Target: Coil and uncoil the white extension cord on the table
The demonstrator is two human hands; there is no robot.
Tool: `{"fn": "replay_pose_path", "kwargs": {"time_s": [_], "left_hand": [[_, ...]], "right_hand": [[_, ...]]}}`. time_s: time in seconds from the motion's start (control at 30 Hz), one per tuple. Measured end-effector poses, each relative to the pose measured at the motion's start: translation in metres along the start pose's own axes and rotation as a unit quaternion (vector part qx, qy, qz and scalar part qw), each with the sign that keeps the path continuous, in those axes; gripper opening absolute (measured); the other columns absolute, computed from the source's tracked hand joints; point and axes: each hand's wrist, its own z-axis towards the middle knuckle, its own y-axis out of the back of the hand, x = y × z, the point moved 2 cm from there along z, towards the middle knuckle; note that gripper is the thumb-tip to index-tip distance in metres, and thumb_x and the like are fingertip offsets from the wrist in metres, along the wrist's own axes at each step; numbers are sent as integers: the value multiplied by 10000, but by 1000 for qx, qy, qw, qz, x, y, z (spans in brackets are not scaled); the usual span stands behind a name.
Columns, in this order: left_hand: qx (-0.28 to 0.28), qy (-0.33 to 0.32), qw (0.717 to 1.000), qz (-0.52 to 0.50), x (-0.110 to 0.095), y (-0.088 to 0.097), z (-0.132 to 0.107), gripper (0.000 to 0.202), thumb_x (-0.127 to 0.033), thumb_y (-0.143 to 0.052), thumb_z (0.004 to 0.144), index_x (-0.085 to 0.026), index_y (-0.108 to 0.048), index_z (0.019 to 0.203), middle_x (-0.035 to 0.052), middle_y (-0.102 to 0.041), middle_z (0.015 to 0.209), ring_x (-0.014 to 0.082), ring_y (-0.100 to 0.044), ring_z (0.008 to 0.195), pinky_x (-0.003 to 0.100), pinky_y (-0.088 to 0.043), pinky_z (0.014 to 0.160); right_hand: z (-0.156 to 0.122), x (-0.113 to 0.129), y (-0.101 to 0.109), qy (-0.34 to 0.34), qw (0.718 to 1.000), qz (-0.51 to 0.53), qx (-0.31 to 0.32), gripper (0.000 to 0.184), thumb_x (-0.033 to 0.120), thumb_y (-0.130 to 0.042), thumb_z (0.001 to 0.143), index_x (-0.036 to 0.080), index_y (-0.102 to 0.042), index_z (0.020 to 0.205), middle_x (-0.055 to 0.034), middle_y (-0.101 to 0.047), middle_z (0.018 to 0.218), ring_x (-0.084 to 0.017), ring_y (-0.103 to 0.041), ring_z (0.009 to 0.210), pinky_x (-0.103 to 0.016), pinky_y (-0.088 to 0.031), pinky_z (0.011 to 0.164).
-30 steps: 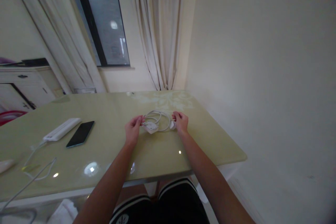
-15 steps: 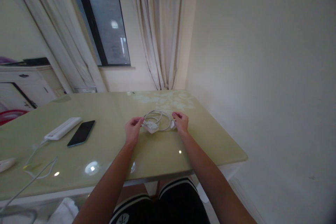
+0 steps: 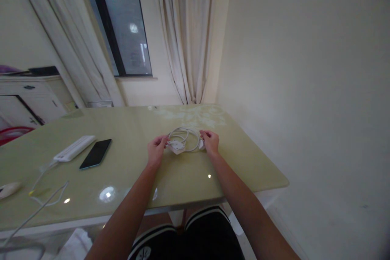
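A loosely coiled white cable (image 3: 194,131) lies on the table between my two hands. At the coil's left side is a white charger block (image 3: 177,147) with small dark marks on its upper face. My left hand (image 3: 156,149) is closed, thumb and fingertips pinching the cable beside the block. On the opposite side, my right hand (image 3: 210,142) is also closed in a pinch at the coil's right edge. A small white end piece (image 3: 201,144) shows just under its fingers, and part of it is hidden by them.
A pale green glossy table (image 3: 131,126) fills the lower view. To the left lie a black phone (image 3: 95,154), a long white power strip (image 3: 74,149) with its cord (image 3: 38,180), and a white object (image 3: 9,190), partly cut off. A wall (image 3: 304,89) rises at the right.
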Motion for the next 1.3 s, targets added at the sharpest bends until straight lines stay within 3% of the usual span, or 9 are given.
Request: {"fn": "replay_pose_path", "kwargs": {"time_s": [0.13,0.27,0.47,0.6,0.7,0.87,1.03,1.17,1.3], "left_hand": [[-2,-1,1000,-18,-1,0,0,510,-584,-774,709,-146,-773,970,74,-750,827,136,-596,662,237,-457,579],[-24,1,1000,1,-1,2,0,424,-521,-829,661,-146,-766,850,38,-698,695,123,-562,603,229,-435,552],[-21,-8,1000,-18,1,3,1,459,-553,-735,754,-142,-767,955,78,-751,826,127,-584,647,227,-460,561],[-42,-11,999,15,-3,4,0,431,-519,-797,683,-134,-766,875,49,-714,722,121,-563,608,221,-441,538],[-58,-8,997,42,-6,5,0,437,-548,-769,689,-127,-759,804,40,-689,673,115,-535,572,225,-433,524],[-61,-6,998,29,-5,6,0,482,-577,-705,732,-128,-774,894,69,-733,782,124,-558,612,230,-445,536],[-78,0,996,41,-1,7,1,461,-540,-780,674,-121,-764,865,48,-698,705,121,-546,590,222,-418,517],[-66,-10,997,32,0,7,2,469,-571,-704,754,-127,-772,890,63,-723,764,118,-543,597,230,-434,532],[-70,-8,996,48,2,8,3,475,-537,-768,690,-128,-772,931,62,-726,769,135,-579,628,236,-443,547]], "right_hand": [[1,-2,0,7,1000,3,1,302,435,-659,771,165,-775,842,-55,-739,773,-163,-635,686,-256,-478,665],[1,-3,2,9,1000,-16,-10,273,415,-741,700,164,-766,805,-50,-735,756,-169,-636,689,-254,-471,657],[-2,2,1,24,999,-38,16,332,464,-619,814,166,-764,811,-53,-727,731,-167,-631,651,-265,-466,656],[-5,7,1,57,996,-70,22,265,413,-685,758,170,-772,819,-56,-746,787,-178,-658,720,-270,-484,721],[-7,9,2,55,994,-98,18,321,456,-652,801,158,-770,819,-58,-740,759,-182,-658,700,-268,-476,691],[-8,12,1,81,987,-130,42,287,367,-586,861,164,-785,898,-62,-764,851,-185,-687,789,-267,-490,761],[-9,13,1,83,983,-159,43,278,401,-633,865,170,-786,893,-61,-762,856,-185,-689,782,-275,-495,765],[-13,9,-2,85,959,-264,55,407,489,-668,871,175,-761,1112,-107,-755,1037,-210,-690,880,-302,-498,813],[-17,-1,-7,89,928,-345,107,558,472,-763,800,196,-690,1280,-136,-735,1133,-267,-685,1018,-344,-499,890]]}}
